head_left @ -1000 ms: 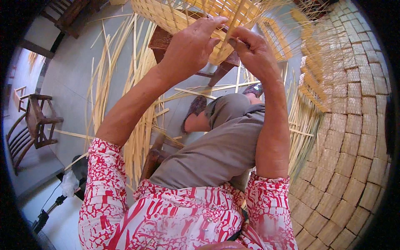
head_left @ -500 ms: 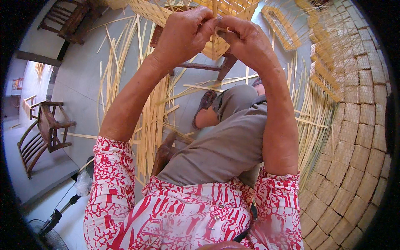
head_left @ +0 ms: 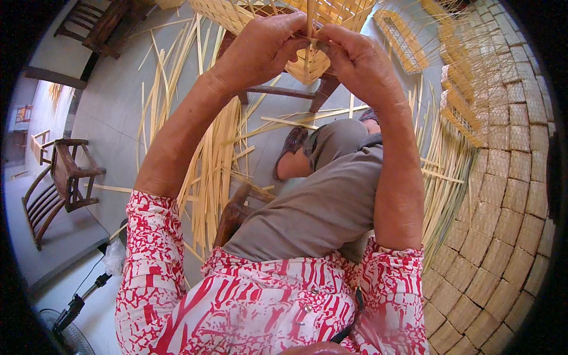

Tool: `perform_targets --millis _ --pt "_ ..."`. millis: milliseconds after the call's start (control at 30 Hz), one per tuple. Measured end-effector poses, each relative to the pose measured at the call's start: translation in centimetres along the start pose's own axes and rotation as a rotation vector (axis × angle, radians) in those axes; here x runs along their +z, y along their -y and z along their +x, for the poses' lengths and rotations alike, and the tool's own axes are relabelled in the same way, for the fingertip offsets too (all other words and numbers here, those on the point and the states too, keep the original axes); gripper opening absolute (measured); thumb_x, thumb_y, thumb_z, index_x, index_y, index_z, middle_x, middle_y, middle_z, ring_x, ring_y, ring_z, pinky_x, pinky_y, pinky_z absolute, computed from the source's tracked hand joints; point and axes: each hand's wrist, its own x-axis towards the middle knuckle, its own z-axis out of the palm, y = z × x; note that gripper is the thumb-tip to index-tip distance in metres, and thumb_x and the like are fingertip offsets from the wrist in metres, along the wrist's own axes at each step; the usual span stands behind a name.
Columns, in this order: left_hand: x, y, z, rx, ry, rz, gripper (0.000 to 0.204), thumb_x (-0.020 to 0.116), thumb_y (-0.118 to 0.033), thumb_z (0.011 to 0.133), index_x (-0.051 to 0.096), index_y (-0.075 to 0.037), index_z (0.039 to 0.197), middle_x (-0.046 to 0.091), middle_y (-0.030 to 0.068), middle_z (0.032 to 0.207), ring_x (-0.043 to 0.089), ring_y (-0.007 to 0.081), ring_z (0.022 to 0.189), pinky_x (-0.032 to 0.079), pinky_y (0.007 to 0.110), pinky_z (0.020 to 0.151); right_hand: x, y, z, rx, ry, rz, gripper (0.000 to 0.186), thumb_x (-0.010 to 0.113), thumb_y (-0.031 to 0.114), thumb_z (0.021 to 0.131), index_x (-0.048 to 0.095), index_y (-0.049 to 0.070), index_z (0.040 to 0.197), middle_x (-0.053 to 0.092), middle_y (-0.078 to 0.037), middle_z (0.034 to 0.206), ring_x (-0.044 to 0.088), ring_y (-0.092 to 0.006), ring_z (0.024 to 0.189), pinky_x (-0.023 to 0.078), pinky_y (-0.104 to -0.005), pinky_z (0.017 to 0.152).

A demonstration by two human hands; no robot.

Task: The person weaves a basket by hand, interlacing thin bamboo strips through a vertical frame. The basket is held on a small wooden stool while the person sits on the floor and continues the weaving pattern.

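Observation:
A pale yellow woven bamboo basket (head_left: 309, 65) is at the top centre, over a dark wooden stool (head_left: 323, 96). A narrow upright bamboo strip (head_left: 311, 18) runs along its near corner. My left hand (head_left: 267, 50) is closed at that corner from the left, thumb and fingers pinched on the strip. My right hand (head_left: 355, 62) is closed on the same spot from the right, thumb and forefinger on the strip, its other fingers curled. The fingertips of both hands nearly meet, so the exact grip is partly hidden.
Loose bamboo strips (head_left: 207, 195) lie over the floor. Wooden chairs (head_left: 77, 176) stand at left, a black fan (head_left: 65, 328) at lower left. Rows of part-woven frames with long loose ends (head_left: 397, 41) and stacked woven pieces (head_left: 500, 219) fill the right. My legs (head_left: 307, 201) are below.
Since one second ago both hands have risen slightly and drawn closer together at the basket's corner. The basket now sits more squarely, its near corner pointing toward me.

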Motion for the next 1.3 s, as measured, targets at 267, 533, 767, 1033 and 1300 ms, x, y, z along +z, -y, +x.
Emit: perform_targets --millis 267,533,767,1033,1300 --pt "0.5 0.4 0.1 0.141 -0.089 0.312 0.015 0.063 -0.01 0.093 0.061 -0.006 0.107 0.061 0.0132 0.079 0.066 0.0289 0.069 0.053 0.039 0.063 0.6 -0.1 -0.1 -0.032 -0.074 -0.167 0.01 0.063 0.023 0.092 0.066 0.016 0.098 0.068 -0.017 0.076 0.068 -0.0394 0.075 0.053 -0.0511 0.063" --pt "-2.0 -0.9 -2.5 0.034 0.097 0.244 0.015 0.062 -0.009 0.093 0.063 -0.006 0.108 0.065 0.0147 0.086 0.066 0.0332 0.08 0.052 0.041 0.07 0.8 0.8 -0.4 -0.03 0.036 -0.159 0.025 0.065 0.035 0.092 0.067 0.011 0.084 0.066 -0.016 0.072 0.066 -0.0389 0.069 0.051 -0.0491 0.059" --pt "-2.9 -1.0 -4.1 0.092 0.185 0.176 0.017 0.065 -0.007 0.092 0.063 -0.005 0.108 0.066 0.0129 0.091 0.067 0.0275 0.079 0.053 0.037 0.07 1.5 0.0 -0.2 -0.236 0.144 0.081 0.03 0.065 0.037 0.092 0.069 0.009 0.082 0.063 -0.017 0.068 0.063 -0.0397 0.069 0.05 -0.0475 0.06" --pt "-3.2 -1.3 -3.9 0.12 0.144 -0.03 0.024 0.065 -0.001 0.092 0.055 -0.005 0.113 0.064 0.0053 0.103 0.065 0.0124 0.081 0.053 0.028 0.068 0.4 0.0 1.3 -0.256 0.272 0.123 0.029 0.068 0.038 0.09 0.073 0.009 0.087 0.066 -0.016 0.073 0.064 -0.038 0.069 0.05 -0.0441 0.061" --pt "-3.9 1.1 -5.0 0.01 0.22 -0.126 0.031 0.068 -0.001 0.091 0.053 -0.005 0.119 0.064 0.0045 0.106 0.067 0.0118 0.084 0.056 0.028 0.071 -0.3 0.7 2.8 -0.268 0.497 0.175 0.033 0.07 0.036 0.09 0.068 0.004 0.08 0.064 -0.013 0.067 0.064 -0.0263 0.058 0.049 -0.0404 0.057"
